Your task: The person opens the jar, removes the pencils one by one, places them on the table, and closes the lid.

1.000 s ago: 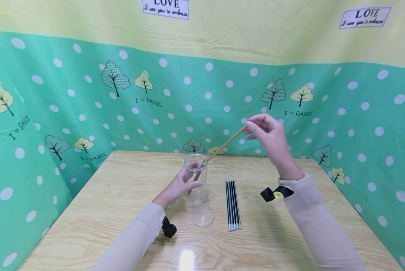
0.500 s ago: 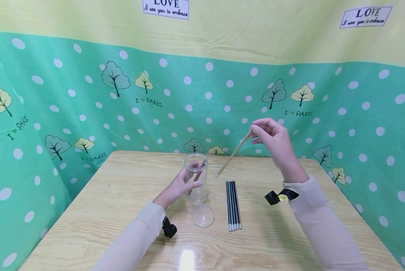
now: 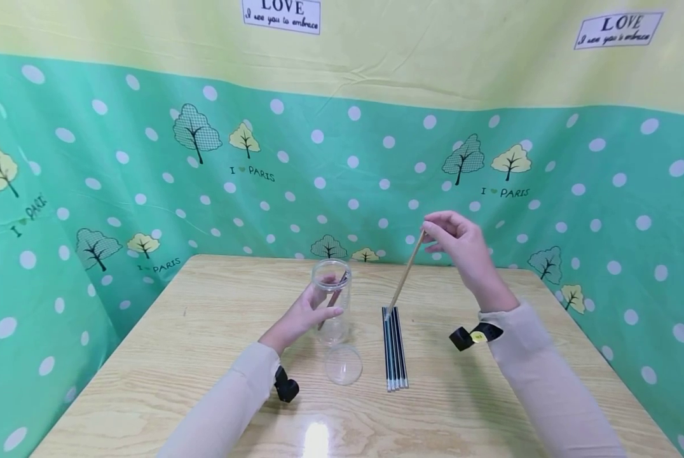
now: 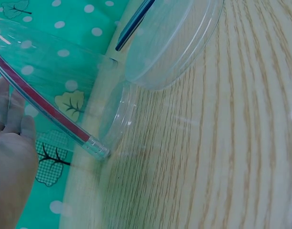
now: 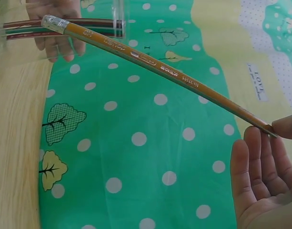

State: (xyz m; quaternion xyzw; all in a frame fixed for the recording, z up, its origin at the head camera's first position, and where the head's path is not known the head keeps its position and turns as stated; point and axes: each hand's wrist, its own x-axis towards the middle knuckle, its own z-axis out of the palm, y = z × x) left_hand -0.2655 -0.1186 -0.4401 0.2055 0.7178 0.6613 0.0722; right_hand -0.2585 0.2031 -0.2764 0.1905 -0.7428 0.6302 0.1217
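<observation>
My left hand (image 3: 303, 317) grips a clear plastic jar (image 3: 346, 302) that stands uncapped on the table. Inside it lean a few pencils; a red-striped pencil (image 4: 45, 106) shows through the wall in the left wrist view, its eraser end down at the jar's base. With thumb and fingertips my right hand (image 3: 465, 249) pinches a yellow pencil (image 3: 405, 275) by one end. That pencil slants down and left, its metal-and-eraser end (image 5: 55, 24) overlapping the top of a row of dark pencils (image 3: 395, 353) in the head view.
A clear round lid (image 3: 343, 365) lies on the wooden table (image 3: 227, 292) just in front of the jar. The dark pencils lie side by side to the jar's right. A green and yellow patterned curtain (image 3: 296, 210) hangs behind the table.
My right hand has shifted slightly right and down, swinging the yellow pencil's lower end from beside the jar's rim to over the dark pencils. My left hand and the jar stay put.
</observation>
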